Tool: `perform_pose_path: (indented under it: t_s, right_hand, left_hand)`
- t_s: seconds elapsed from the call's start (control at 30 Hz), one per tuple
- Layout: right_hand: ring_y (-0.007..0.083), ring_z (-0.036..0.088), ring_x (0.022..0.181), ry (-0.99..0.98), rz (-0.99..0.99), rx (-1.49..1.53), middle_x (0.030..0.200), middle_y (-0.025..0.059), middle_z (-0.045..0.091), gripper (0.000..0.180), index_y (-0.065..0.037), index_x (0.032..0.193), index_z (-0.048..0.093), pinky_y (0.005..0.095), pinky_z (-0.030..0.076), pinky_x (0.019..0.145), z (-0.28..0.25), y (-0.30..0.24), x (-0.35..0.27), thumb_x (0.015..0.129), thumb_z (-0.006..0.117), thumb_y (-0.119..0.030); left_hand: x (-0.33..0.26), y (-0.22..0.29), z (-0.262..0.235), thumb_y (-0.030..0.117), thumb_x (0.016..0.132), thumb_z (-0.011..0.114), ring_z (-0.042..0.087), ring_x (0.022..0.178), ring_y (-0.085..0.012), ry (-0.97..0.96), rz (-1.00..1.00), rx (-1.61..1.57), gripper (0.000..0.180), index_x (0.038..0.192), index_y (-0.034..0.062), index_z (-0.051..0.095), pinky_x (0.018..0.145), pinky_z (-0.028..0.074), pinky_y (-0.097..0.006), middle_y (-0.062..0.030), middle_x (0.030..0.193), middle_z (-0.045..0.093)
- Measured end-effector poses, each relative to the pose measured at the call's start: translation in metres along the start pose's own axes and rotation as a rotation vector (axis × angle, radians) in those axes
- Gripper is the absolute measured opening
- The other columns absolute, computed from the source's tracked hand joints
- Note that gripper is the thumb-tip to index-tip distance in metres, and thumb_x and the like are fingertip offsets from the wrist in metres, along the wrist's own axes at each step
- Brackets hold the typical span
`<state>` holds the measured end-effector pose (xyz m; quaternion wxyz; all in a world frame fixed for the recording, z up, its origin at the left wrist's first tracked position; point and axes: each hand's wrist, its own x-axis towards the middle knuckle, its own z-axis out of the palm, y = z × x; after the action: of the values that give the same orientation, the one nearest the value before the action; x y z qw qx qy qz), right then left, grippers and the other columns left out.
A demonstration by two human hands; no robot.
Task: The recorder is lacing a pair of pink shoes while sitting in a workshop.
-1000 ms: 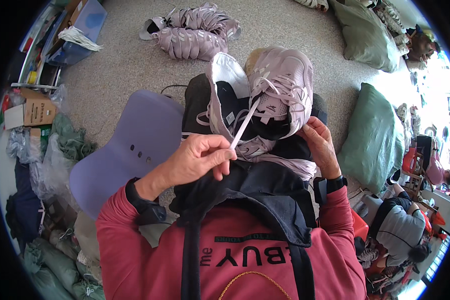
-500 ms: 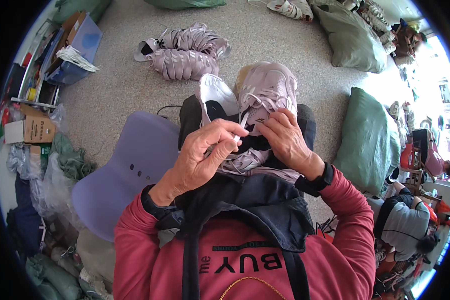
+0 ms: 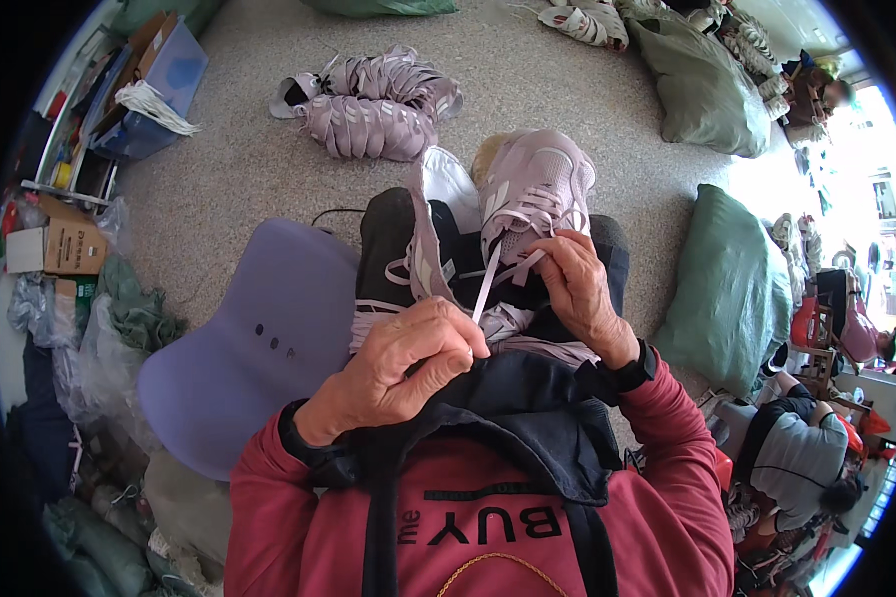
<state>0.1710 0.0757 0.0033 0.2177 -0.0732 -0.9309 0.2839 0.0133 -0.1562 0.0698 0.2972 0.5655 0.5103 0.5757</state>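
A pale pink shoe part with laces (image 3: 543, 169) lies across my lap, toe pointing away. My left hand (image 3: 398, 363) is closed near my apron, pinching the end of a pale shoelace (image 3: 485, 289) that runs taut up to the eyelets. At the shoe's right side, my right hand (image 3: 579, 289) pinches another stretch of lace between thumb and fingers. Left of that shoe stands a second pink upper (image 3: 426, 239) with white lining, partly behind my left hand. More pink pieces lie on my lap under the hands, mostly hidden.
Stacked pink uppers (image 3: 373, 109) lie on the floor ahead. To my left is a purple chair (image 3: 239, 348); beyond it, a blue bin (image 3: 179, 75) with white laces over its edge. Green sacks (image 3: 722, 289) stand at right, where another person (image 3: 801, 448) sits bent over.
My left hand has drawn back toward my body, pulling the lace longer and tight. My right hand has shifted slightly down and right, now with lace showing in its fingers.
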Motion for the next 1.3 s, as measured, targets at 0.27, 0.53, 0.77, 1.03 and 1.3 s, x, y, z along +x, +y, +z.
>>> perform_pose_path:
  t_s: [0.27,0.53,0.77,1.03,1.3]
  right_hand:
    - [0.0355,0.064,0.093,0.055,-0.137,0.148,0.094,0.0106,0.065,0.028,-0.003,0.107,0.063,0.0447,0.05,0.085,-0.01,-0.042,0.01,0.082,0.058,0.009]
    - [0.0365,0.065,0.082,0.16,-0.164,0.248,0.088,0.0154,0.063,0.011,0.0,0.1,0.06,0.0432,0.051,0.072,-0.037,-0.087,0.041,0.089,0.062,0.002]
    - [0.0212,0.067,0.08,0.276,0.171,0.549,0.088,0.0163,0.069,0.022,0.003,0.108,0.069,0.0322,0.051,0.072,-0.025,-0.055,0.081,0.099,0.06,-0.015]
    - [0.011,0.064,0.087,0.11,0.242,0.774,0.09,0.0064,0.071,0.029,0.006,0.105,0.068,0.0268,0.05,0.077,-0.016,-0.062,0.086,0.105,0.055,-0.02]
    - [0.0081,0.062,0.086,-0.101,0.191,0.807,0.088,0.0017,0.068,0.032,0.003,0.105,0.068,0.0241,0.049,0.08,-0.016,-0.06,0.092,0.107,0.053,-0.025]
  left_hand:
    - [0.017,-0.008,0.016,0.007,0.09,0.074,0.069,0.088,-0.0234,0.144,-0.042,0.04,0.01,0.094,0.003,0.066,0.08,0.054,-0.033,-0.0114,0.097,0.069]
    - [0.041,-0.009,0.033,-0.007,0.095,0.065,0.068,0.095,-0.012,0.488,-0.12,-0.323,0.014,0.108,-0.0027,0.063,0.087,0.055,-0.025,-0.008,0.104,0.07]
    - [0.09,-0.024,0.014,0.007,0.093,0.073,0.063,0.075,-0.0069,0.631,-0.173,-0.119,0.011,0.099,-0.0021,0.068,0.069,0.052,-0.023,-0.003,0.089,0.068]
    - [0.095,-0.049,-0.007,0.009,0.088,0.076,0.058,0.085,-0.0096,0.609,0.077,0.139,0.009,0.092,0.0024,0.07,0.076,0.048,-0.026,-0.001,0.097,0.062]
    - [0.088,-0.044,-0.012,0.007,0.094,0.071,0.061,0.085,-0.0085,0.495,-0.108,-0.266,0.008,0.1,0.0022,0.068,0.078,0.048,-0.023,-0.0005,0.094,0.064]
